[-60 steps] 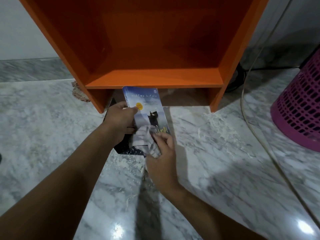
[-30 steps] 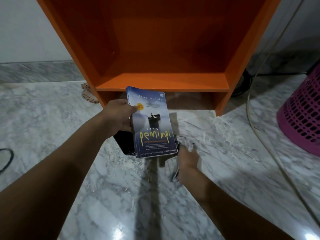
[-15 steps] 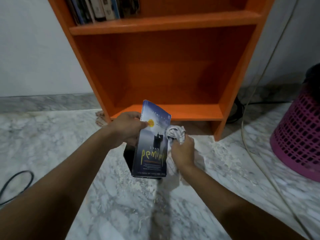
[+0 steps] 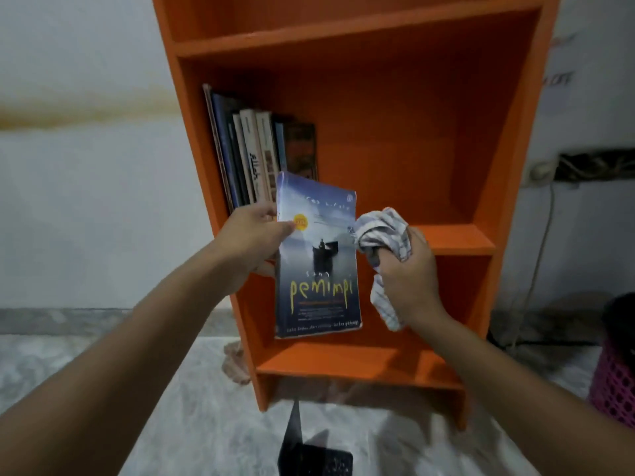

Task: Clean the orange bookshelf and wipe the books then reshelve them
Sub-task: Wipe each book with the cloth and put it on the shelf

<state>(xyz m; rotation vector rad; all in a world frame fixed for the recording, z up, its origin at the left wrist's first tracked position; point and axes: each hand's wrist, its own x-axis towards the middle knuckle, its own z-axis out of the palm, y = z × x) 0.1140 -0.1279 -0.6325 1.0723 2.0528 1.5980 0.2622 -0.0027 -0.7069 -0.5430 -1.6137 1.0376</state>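
White wall [image 4: 86, 201] stands behind a big orange bookshelf [image 4: 412, 132] on a gray stone floor [image 4: 192, 424]. Some books [image 4: 254, 159] stand at the left end of its middle shelf. A blue book [image 4: 318, 269] is up in front of that shelf, gripped by the person's left hand [image 4: 254, 242]. Just beside it, the right hand [image 4: 409, 276] squeezes a checked cloth [image 4: 385, 231].

Within the bookshelf [image 4: 508, 166], a row of books [image 4: 261, 156] stands at the left — a single book [image 4: 318, 269] before it, the cloth [image 4: 385, 231] just right of that; a basket [image 4: 615, 383] off to the right.
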